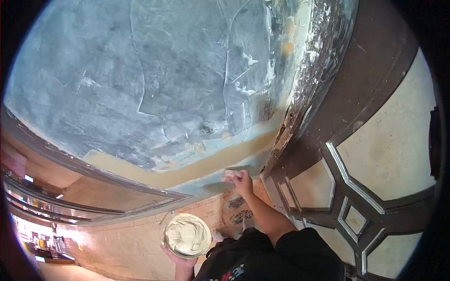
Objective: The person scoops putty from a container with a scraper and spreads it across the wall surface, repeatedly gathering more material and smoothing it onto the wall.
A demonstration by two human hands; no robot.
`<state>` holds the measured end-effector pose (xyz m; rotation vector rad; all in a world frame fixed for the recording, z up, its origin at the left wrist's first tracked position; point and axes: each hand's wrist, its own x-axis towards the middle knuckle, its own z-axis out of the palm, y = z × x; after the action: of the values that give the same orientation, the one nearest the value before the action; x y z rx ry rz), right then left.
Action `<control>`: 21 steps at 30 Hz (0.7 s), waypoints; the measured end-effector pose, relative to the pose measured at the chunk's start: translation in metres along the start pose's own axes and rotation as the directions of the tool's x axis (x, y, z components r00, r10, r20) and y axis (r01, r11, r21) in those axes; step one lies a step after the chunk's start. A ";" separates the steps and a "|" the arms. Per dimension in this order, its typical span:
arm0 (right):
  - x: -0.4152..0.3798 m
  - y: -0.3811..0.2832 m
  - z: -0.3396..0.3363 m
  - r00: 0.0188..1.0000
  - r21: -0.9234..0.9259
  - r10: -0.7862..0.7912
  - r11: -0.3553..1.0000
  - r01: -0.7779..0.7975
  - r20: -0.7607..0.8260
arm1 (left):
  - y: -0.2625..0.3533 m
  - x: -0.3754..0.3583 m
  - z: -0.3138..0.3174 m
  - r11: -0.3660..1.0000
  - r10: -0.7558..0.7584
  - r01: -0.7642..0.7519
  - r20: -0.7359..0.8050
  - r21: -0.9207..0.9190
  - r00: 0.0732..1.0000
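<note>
Holding a tub (193, 257) of cream paste (186, 234), our left hand (179, 258) is spread around its underside, most fingers hidden. Our right hand (244, 183) closes on a pale piece (229, 176) by the blue-grey wall's (183, 70) lower edge, near dark panelling (372, 75); we cannot tell whether that piece touches.

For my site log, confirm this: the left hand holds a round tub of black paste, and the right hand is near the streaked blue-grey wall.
Wrong colour: the head view shows cream-coloured paste, not black, in the round tub the left hand holds.
</note>
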<state>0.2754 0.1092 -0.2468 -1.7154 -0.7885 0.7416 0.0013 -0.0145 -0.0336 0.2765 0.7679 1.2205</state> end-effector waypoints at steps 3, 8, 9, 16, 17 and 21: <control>0.010 0.007 0.037 0.964 0.053 -0.256 0.966 0.253 0.068 | 0.008 0.001 -0.008 0.989 0.063 -0.068 0.042 0.130 0.997; 0.024 -0.012 0.011 0.948 -0.052 -0.194 0.981 0.186 -0.252 | 0.025 -0.005 -0.009 0.993 0.059 -0.065 0.062 0.103 0.996; 0.024 -0.002 0.002 0.936 0.000 -0.158 0.986 0.167 -0.315 | 0.028 -0.003 -0.019 0.996 0.046 -0.050 0.062 0.069 0.997; -0.020 -0.014 0.025 0.964 -0.202 -0.257 0.950 0.240 -0.062 | 0.056 -0.002 -0.039 0.992 0.033 -0.015 0.151 -0.122 0.988; -0.020 -0.013 0.038 0.964 -0.205 -0.257 0.949 0.239 -0.067 | 0.058 -0.001 -0.040 0.965 0.001 0.037 0.146 -0.260 0.989; 0.020 -0.016 0.034 0.943 0.018 -0.253 0.965 0.263 -0.218 | 0.054 0.014 -0.078 0.037 0.410 -0.821 0.740 0.570 0.533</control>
<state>0.2575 0.1477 -0.2420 -1.5803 -0.8186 0.3857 -0.0880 0.0013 -0.0642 2.0130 0.9211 1.3599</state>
